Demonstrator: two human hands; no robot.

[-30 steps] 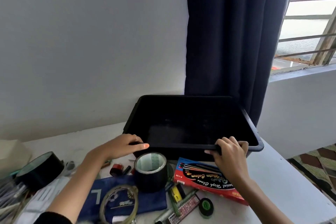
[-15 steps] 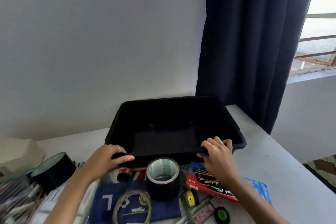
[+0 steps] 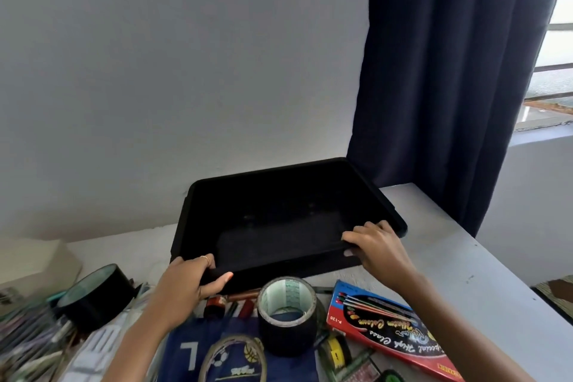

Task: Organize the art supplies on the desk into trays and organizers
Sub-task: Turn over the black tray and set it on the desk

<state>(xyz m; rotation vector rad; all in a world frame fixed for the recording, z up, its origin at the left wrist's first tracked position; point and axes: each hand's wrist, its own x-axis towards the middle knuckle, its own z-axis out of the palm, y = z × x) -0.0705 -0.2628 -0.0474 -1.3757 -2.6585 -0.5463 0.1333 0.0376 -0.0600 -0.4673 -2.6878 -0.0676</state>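
The large black rectangular plastic tray (image 3: 279, 226) lies empty at the back of the white desk (image 3: 449, 257), close to the wall, and its near edge seems raised slightly, though the dark plastic makes that hard to judge. The left hand (image 3: 189, 282) and right hand (image 3: 378, 245) each clench its near rim, one toward each corner, so an even pull from both should keep it square. Just in front lie the flat red cardboard brush box (image 3: 387, 322) and the upright black tape roll (image 3: 286, 316), so the tray is best set down short of them.
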